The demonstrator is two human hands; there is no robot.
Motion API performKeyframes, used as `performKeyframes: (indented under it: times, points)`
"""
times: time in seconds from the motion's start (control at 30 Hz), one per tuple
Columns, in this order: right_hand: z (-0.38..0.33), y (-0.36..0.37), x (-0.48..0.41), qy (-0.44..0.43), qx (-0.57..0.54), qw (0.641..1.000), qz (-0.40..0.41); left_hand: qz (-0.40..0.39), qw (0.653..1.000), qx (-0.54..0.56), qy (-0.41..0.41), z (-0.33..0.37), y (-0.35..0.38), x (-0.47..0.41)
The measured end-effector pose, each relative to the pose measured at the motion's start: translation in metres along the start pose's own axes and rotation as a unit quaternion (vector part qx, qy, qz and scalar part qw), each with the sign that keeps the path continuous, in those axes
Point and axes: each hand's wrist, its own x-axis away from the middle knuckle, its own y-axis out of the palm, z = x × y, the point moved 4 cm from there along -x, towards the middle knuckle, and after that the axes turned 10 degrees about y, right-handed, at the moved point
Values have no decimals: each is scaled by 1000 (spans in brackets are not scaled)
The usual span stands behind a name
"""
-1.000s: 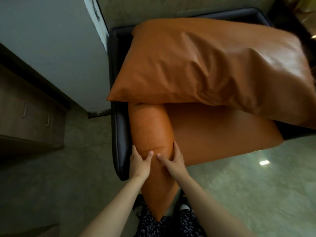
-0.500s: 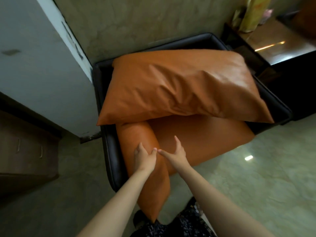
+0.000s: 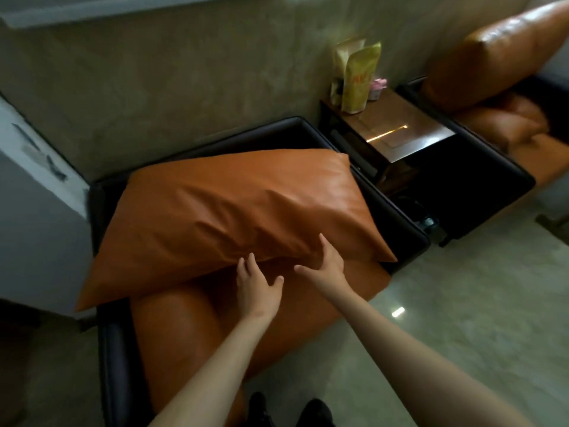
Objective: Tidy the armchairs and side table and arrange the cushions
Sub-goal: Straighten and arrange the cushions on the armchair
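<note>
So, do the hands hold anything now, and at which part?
Nothing is gripped. Both hands are open: the right hand lays straight fingers on the lower edge of the large orange cushion; the left hand reaches to the same edge.

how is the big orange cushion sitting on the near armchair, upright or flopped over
Flopped over. The big cushion lies slanted over the seat cushion, its left corner overhanging the armchair's arm.

Looking down on dark armchair (image 3: 110, 349) with large orange cushion (image 3: 234, 204) slumped askew over seat cushion (image 3: 191, 334). Touching its near edge with left hand (image 3: 257, 283) and right hand (image 3: 326, 266), fingers straight. Further right: side table (image 3: 409, 134) with yellow pouches (image 3: 358, 78), then second armchair (image 3: 480, 171).
</note>
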Motion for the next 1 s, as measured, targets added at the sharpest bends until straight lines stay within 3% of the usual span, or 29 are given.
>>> performKeyframes:
  times: [0.17, 0.27, 0.37, 0.5, 1.0]
  points:
    - [8, -40, -25, -7, 54, 998, 31, 59, 979, -100, 166, 54, 15, -18]
    - [8, -51, -42, -11, 95, 995, 30, 24, 962, -171, 211, 64, 26, -38]
    - [12, -54, -58, 10, 92, 996, -8, -40, 951, -218, 214, 61, 40, -53]
    - [19, -54, -79, 24, 94, 994, -56, -86, 959, -197, 187, 55, 48, -79]
    - [-73, -67, -191, -30, 156, 987, -23, -147, 947, -228, 175, 97, 39, -213]
